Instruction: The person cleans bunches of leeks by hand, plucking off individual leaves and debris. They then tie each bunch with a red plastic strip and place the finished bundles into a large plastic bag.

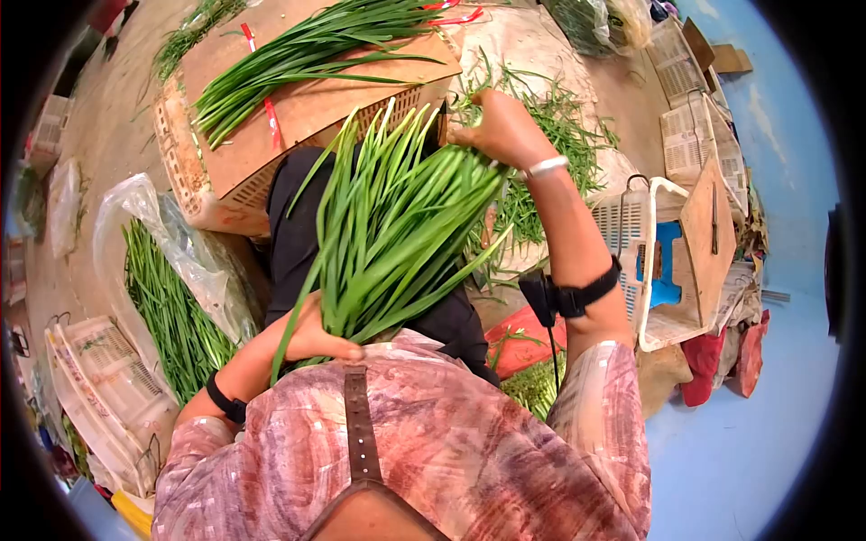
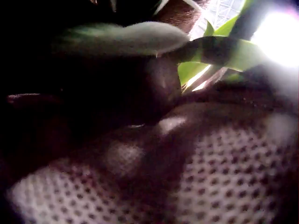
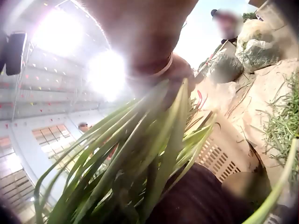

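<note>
A large loose bunch of long green leaves (image 1: pixel 397 225) lies over the person's lap. The left hand (image 1: pixel 316 334) grips its lower end against the shirt, thumb extended and fingers hidden beneath. At the bunch's upper right, the right hand (image 1: pixel 501 131) holds leaves at the palm; its thumb and forefinger stand apart, the other fingers mostly hidden. In the right wrist view, leaves (image 3: pixel 135 149) spread out below the right hand (image 3: pixel 180 72). The left wrist view is mostly dark, with patterned cloth (image 2: pixel 229 172) and a bit of green leaf (image 2: pixel 243 53).
Ahead, a board (image 1: pixel 225 167) on a crate (image 1: pixel 176 162) carries another leaf bunch (image 1: pixel 316 54) and red ties. An open plastic bag of greens (image 1: pixel 171 307) stands at left. Loose trimmings (image 1: pixel 559 135) cover the floor beyond the right hand; crates (image 1: pixel 654 261) stand at right.
</note>
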`<action>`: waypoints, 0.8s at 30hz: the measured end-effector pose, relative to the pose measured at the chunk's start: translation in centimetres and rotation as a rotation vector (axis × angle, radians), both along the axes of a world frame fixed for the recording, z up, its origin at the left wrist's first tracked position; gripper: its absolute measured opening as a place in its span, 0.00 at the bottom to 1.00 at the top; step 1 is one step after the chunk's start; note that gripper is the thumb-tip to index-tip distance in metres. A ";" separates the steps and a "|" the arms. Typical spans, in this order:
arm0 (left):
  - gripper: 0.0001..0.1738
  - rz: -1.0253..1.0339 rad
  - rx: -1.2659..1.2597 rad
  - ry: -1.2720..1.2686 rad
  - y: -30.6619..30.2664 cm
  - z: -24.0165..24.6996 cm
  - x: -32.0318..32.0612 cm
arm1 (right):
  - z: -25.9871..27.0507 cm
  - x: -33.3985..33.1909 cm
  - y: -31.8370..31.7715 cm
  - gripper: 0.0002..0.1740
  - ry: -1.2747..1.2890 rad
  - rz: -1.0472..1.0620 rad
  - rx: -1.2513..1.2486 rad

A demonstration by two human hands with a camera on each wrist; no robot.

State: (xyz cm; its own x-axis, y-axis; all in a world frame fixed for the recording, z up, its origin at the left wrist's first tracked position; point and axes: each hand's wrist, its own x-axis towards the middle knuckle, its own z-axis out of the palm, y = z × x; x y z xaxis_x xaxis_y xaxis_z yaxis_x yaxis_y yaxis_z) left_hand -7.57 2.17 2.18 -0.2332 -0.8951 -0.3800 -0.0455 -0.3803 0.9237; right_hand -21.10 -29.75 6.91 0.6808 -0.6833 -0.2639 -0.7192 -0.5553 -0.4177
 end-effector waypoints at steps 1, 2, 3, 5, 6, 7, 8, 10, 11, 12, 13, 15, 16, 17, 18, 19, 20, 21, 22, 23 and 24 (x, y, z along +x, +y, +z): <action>0.51 -0.008 0.100 -0.035 -0.4 0.2 -0.2 | 0.3 0.9 0.0 0.38 -0.004 0.000 -0.004; 0.39 0.186 -0.076 0.008 -0.3 0.2 -1.1 | 0.7 1.8 -0.2 0.36 0.019 0.069 -0.006; 0.39 0.189 -0.084 0.004 -0.4 0.4 -0.8 | 1.2 2.4 -0.4 0.34 0.043 0.139 -0.008; 0.32 0.269 0.381 0.475 -0.3 0.6 0.3 | 1.6 3.2 -1.1 0.32 -0.051 0.045 0.056; 0.30 0.284 0.302 0.617 -0.1 -0.6 1.0 | 2.4 3.5 -1.4 0.32 -0.149 0.001 0.230; 0.30 0.240 0.365 0.780 0.2 -1.1 2.0 | 3.7 3.6 -1.8 0.33 -0.247 -0.041 0.404; 0.30 0.265 0.351 1.045 0.4 -1.3 2.1 | 4.7 3.4 -2.0 0.33 -0.485 -0.033 0.533; 0.33 0.207 0.265 1.559 1.5 -2.4 1.7 | 6.1 2.6 -1.7 0.33 -0.810 -0.039 0.558; 0.37 0.224 0.257 1.685 2.0 -2.9 1.2 | 6.5 2.3 -1.6 0.33 -0.902 -0.055 0.445; 0.38 0.267 0.259 1.742 2.2 -3.0 0.6 | 6.0 1.7 -2.2 0.30 -0.852 -0.058 0.265; 0.39 0.311 0.259 1.803 2.6 -3.5 0.2 | 5.2 0.8 -2.8 0.28 -0.722 -0.058 0.127; 0.41 0.337 0.211 1.887 3.3 -4.5 0.0 | 2.9 -1.2 -2.6 0.21 -0.418 -0.122 0.200; 0.42 0.321 0.191 1.900 3.3 -4.3 0.0 | 1.9 -1.6 -1.2 0.21 -0.482 -0.127 0.291; 0.44 0.305 0.174 1.910 3.3 -4.1 0.0 | 1.9 -1.8 0.3 0.18 -0.471 -0.148 0.419; 0.46 0.310 0.188 1.929 3.4 -4.0 0.0 | 1.4 -2.0 1.3 0.17 -0.486 -0.145 0.477; 0.48 0.275 0.189 1.930 3.3 -4.2 0.1 | 0.6 -1.9 2.2 0.16 -0.491 -0.182 0.507; 0.48 0.289 0.199 1.951 3.4 -4.0 0.0 | 0.2 -1.7 3.2 0.15 -0.514 -0.161 0.522; 0.48 0.299 0.207 1.974 3.4 -3.9 -0.1 | -0.1 -1.3 4.1 0.14 -0.535 -0.139 0.534; 0.49 0.278 0.224 1.951 3.4 -4.1 0.0 | -1.2 -0.8 4.9 0.13 -0.587 -0.103 0.577; 0.49 0.288 0.210 1.949 3.5 -4.0 0.0 | -2.0 -0.2 5.7 0.13 -0.639 -0.067 0.621; 0.49 0.306 0.226 1.938 3.4 -3.8 -0.1 | -1.1 0.8 6.8 0.11 -0.605 -0.058 0.616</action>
